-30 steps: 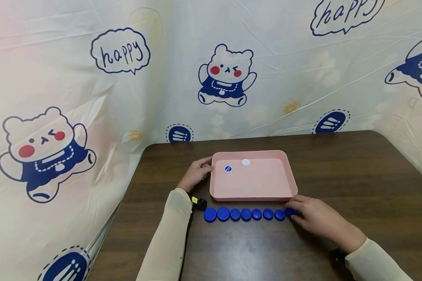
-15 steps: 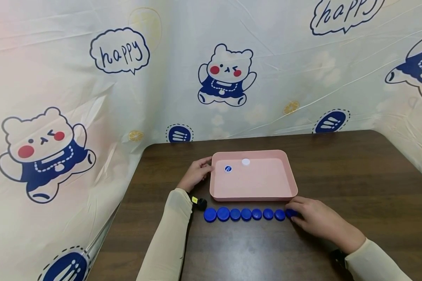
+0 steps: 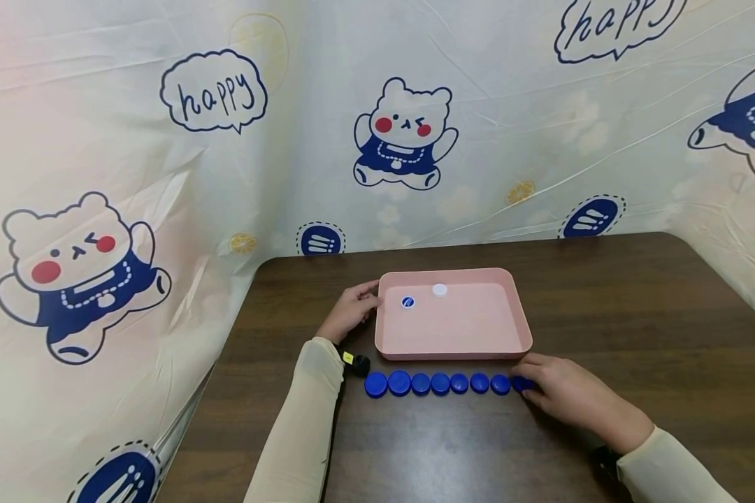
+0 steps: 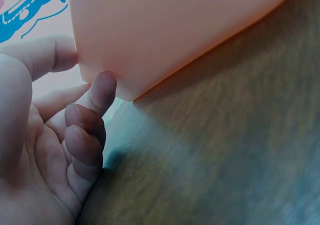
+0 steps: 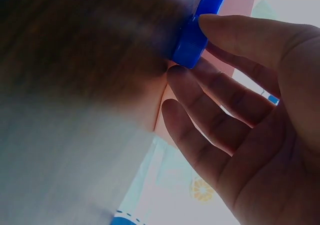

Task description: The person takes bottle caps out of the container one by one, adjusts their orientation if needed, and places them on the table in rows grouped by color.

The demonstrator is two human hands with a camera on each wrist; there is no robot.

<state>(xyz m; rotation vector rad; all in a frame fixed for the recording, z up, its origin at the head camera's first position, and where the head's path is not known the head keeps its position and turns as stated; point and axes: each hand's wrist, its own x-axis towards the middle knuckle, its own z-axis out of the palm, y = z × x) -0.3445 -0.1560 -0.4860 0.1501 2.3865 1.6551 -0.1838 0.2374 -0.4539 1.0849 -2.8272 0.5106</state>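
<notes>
In the head view a row of several blue round caps [image 3: 440, 383] lies on the table in front of a pink tray [image 3: 453, 355]. My right hand [image 3: 569, 395] is at the row's right end, pinching the last blue cap [image 5: 189, 47] between thumb and fingers. That cap stays down at table level beside its neighbour; my fingers partly cover it from above. My left hand [image 3: 350, 311] holds the left side of the tray, thumb at the rim and curled fingertips against the outer wall in the left wrist view. Inside the tray lie a white disc [image 3: 440, 290] and a small blue-and-white disc [image 3: 408, 302].
The brown wooden table [image 3: 465, 447] extends around the tray. A patterned cloth [image 3: 509, 119] hangs behind and to the left. A black wrist device [image 3: 360, 365] on my left arm is close to the row's left end.
My right hand has shifted very slightly right with the last blue cap, widening the small gap to its neighbour. My left hand and the tray have stayed put.
</notes>
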